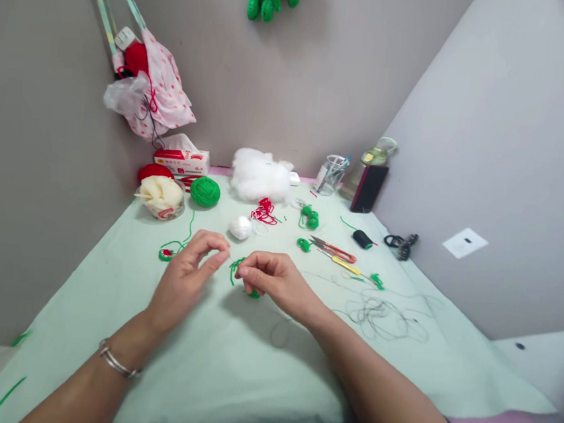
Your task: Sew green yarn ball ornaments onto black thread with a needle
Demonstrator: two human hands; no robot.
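My left hand (189,272) is raised over the table with thumb and index finger pinched together. Whatever lies between those fingertips is too fine to make out. Close beside it, my right hand (273,278) is closed, its fingertips on a strand of green yarn (234,271) that hangs between the two hands. Another bit of green crochet (254,294) shows just beneath the right hand, mostly covered by it. A white yarn ball (240,227) sits behind my hands. Left of them lies a small green and red crochet piece (166,253).
Scissors (334,249), a yellow-handled crochet hook (345,265) and a black thread spool (362,239) lie to the right, near tangled dark thread (382,315). Behind are a green yarn ball (205,192), white stuffing (260,176), a pen cup (332,175) and a phone (369,189).
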